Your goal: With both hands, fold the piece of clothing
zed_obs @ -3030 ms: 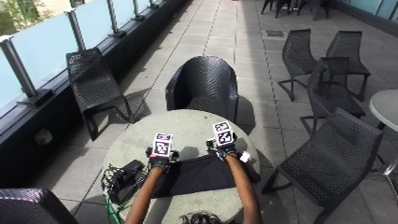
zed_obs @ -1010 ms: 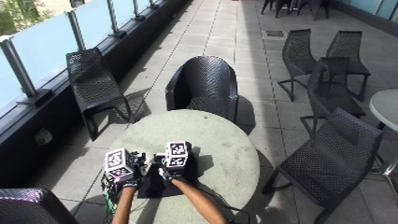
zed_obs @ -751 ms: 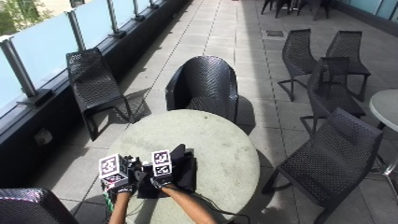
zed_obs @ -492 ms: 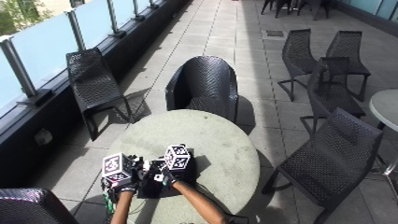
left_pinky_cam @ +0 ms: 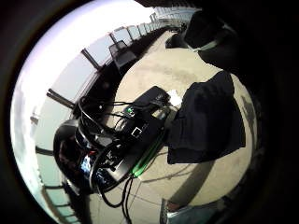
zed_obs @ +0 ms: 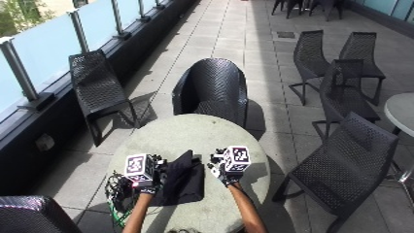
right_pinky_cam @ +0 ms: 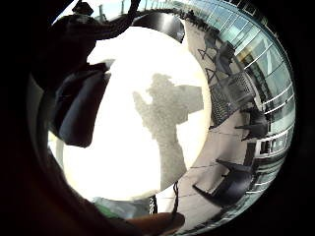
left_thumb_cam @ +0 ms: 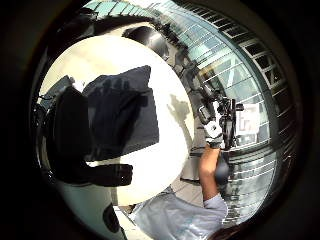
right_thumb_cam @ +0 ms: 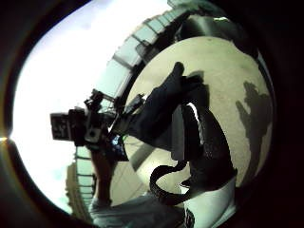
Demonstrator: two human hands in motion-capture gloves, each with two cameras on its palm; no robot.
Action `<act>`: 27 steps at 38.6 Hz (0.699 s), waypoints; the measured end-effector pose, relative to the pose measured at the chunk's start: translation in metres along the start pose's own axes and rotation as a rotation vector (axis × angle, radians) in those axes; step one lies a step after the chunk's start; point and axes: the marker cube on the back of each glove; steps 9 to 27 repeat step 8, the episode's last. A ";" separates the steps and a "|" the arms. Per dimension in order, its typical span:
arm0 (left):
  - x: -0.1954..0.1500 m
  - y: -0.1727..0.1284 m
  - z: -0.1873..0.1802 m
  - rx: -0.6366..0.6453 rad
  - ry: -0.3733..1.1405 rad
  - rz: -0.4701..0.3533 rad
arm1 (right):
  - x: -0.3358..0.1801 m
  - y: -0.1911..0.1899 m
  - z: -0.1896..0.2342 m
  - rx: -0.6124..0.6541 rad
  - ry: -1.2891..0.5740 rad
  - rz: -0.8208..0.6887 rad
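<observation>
A dark piece of clothing point(zed_obs: 182, 177) lies folded into a compact rectangle on the left half of the round table point(zed_obs: 194, 133). My left hand point(zed_obs: 147, 178) hovers at the garment's left edge with its fingers straight and nothing in them. To the right of the garment, my right hand point(zed_obs: 225, 172) is raised with relaxed fingers, clear of the cloth. The left thumb side palm view shows the garment point(left_thumb_cam: 122, 115) lying flat and the right hand point(left_thumb_cam: 216, 131) lifted off to the side. The right thumb side palm view shows the left hand point(right_thumb_cam: 92, 128) beyond the garment point(right_thumb_cam: 161, 107).
A black device with tangled cables point(zed_obs: 119, 190) sits at the table's left edge, close to the garment point(left_pinky_cam: 205, 119). A black chair point(zed_obs: 213, 90) stands behind the table, another point(zed_obs: 343, 160) to the right. A glass railing point(zed_obs: 45, 43) runs along the left.
The garment, earlier spread across the table's front, is now folded at the left. Since half a second ago my right hand has lifted off the cloth and moved right.
</observation>
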 end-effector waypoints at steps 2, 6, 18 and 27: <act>0.007 0.000 -0.003 -0.009 -0.003 0.007 | 0.013 0.004 -0.011 0.018 0.028 0.024; 0.019 0.001 -0.003 -0.020 -0.009 0.033 | 0.033 0.006 -0.026 0.058 0.077 0.063; 0.021 0.001 -0.003 -0.025 -0.010 0.038 | 0.037 0.005 -0.026 0.066 0.082 0.069; 0.021 0.001 -0.003 -0.025 -0.010 0.038 | 0.037 0.005 -0.026 0.066 0.082 0.069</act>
